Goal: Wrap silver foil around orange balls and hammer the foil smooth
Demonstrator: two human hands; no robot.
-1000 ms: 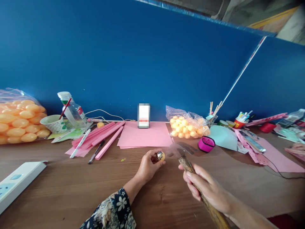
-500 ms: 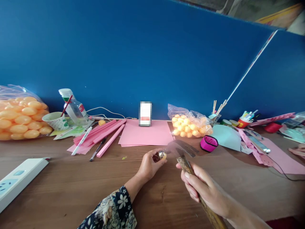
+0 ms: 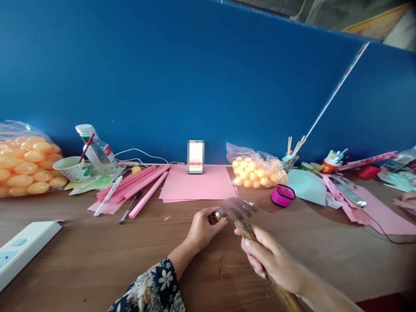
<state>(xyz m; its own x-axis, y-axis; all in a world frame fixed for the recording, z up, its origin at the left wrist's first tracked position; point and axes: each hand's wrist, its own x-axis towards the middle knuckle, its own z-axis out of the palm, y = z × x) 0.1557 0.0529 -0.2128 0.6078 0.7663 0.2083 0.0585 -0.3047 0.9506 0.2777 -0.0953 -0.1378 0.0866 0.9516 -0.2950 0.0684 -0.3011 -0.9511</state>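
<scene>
My left hand (image 3: 199,229) rests at the middle of the brown wooden table, thumb and fingers curled around a small shiny, gold-brown round object (image 3: 216,215). Most of it is hidden by the fingers and the hammer head, and its exact kind cannot be made out. My right hand (image 3: 268,258) is wrapped round the wooden handle of a claw hammer (image 3: 243,229). The blurred hammer head lies against or just over the round object, its claw pointing right. A floral dark sleeve (image 3: 165,279) covers my left forearm.
Behind my hands, pink paper sheets (image 3: 195,188) lie under a propped phone (image 3: 196,158). Bags of orange balls stand left (image 3: 29,169) and right (image 3: 251,171). Near them are pink strips (image 3: 143,186), a magenta band (image 3: 283,196) and a white power strip (image 3: 30,249).
The hammer head has moved left and down onto the round object, which is now more covered. My left hand keeps its hold. The whole view has shifted slightly.
</scene>
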